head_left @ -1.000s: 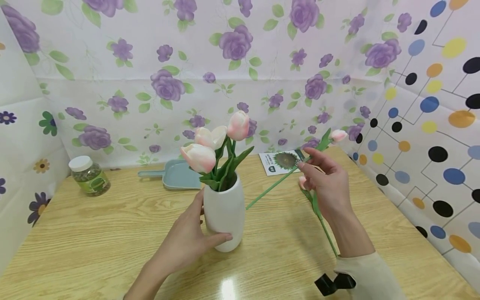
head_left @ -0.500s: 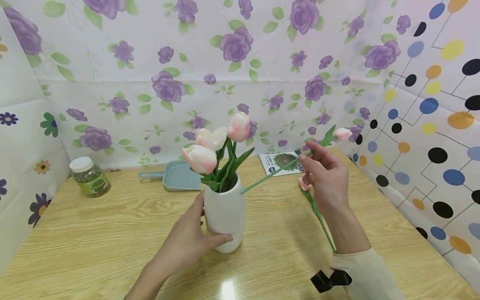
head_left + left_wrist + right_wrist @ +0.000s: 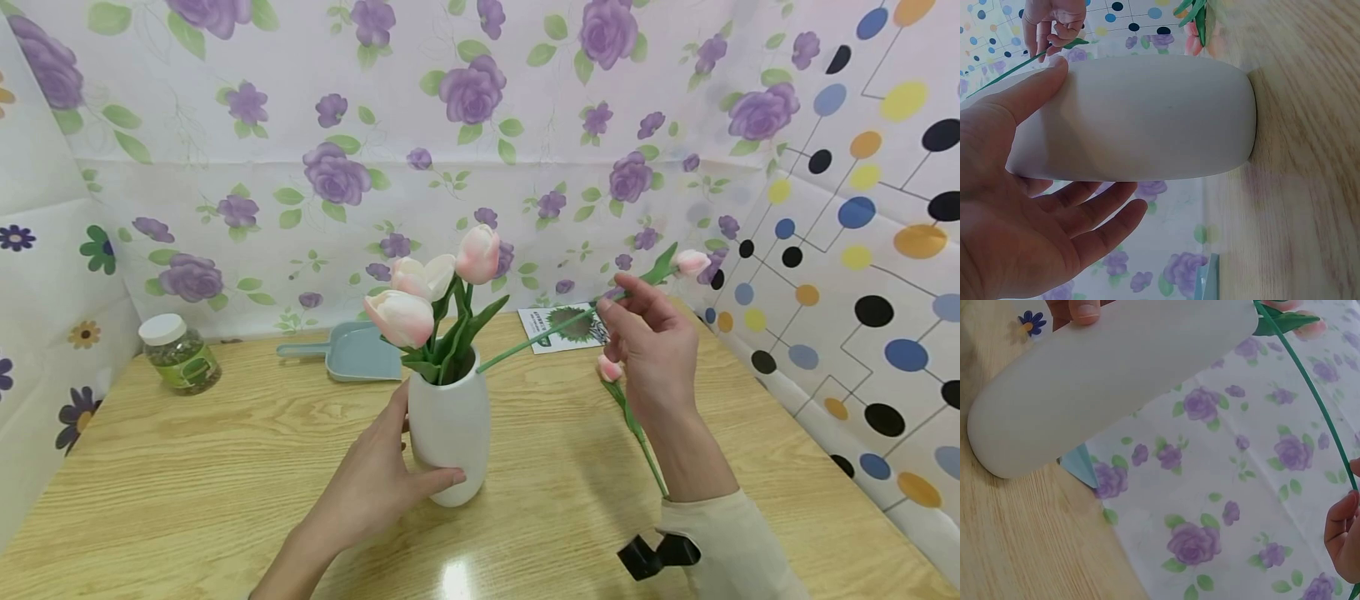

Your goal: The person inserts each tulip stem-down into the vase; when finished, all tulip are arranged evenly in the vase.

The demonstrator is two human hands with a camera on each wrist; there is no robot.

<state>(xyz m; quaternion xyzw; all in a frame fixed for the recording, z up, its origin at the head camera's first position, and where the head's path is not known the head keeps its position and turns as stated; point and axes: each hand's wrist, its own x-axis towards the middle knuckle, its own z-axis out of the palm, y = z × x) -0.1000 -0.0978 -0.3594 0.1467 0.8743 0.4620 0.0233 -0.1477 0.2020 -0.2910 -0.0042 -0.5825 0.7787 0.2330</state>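
The left hand point(image 3: 378, 471) is wrapped round the side of a white vase point(image 3: 450, 433), with its thumb on the front and its fingers round the other side. The vase stands up straight on the wooden table point(image 3: 187, 483), right in that grip. The right hand point(image 3: 660, 358) is up in the air, with its thumb and finger pinched together on the green stem of a pink tulip point(image 3: 536, 340). The flower end pokes out past the pinch, up and to the right, and the long stem slants down from the pinch to the top edge of the vase. I cannot tell if the stem's tip is inside the vase or only by its edge. Just above the left hand's grip, three more tulips point(image 3: 402, 317) stick out of the vase with their green leaves. Below the right hand's pinch, another tulip point(image 3: 633, 425) lies on the table, partly hidden by that hand. Behind the held stem, left of the pinch, is a card point(image 3: 566, 315) with a round green and brown picture. Farther back than the left hand's grip and to its left is a blue dustpan point(image 3: 363, 350), and farther left is a jar point(image 3: 180, 357) with a white lid.
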